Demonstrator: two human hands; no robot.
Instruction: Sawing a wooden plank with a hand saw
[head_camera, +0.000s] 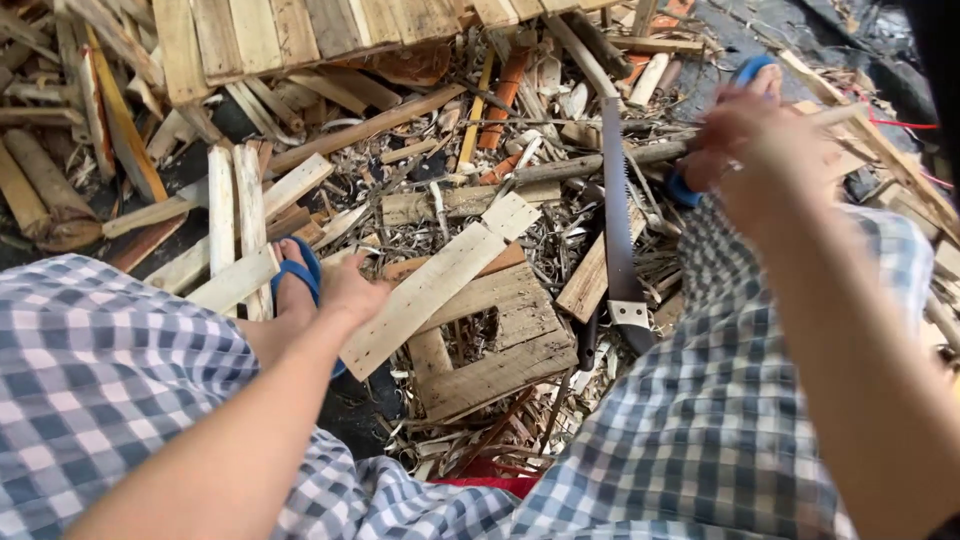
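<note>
A pale, rough-sawn flat wooden plank (430, 285) is gripped at its near end by the left hand (352, 290), fingers curled around it.

The plank lies across a nailed slat frame (500, 340). One long grey saw blade (617, 220) rests nearby among curled shavings. The raised right hand (765, 150) is blurred; its fingers cannot be told.

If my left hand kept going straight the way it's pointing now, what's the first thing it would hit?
The left hand already rests on the near end of a pale wooden slat. Going straight on, it would slide up along that slat toward the wood scraps beyond, though depth is hard to judge.
</note>
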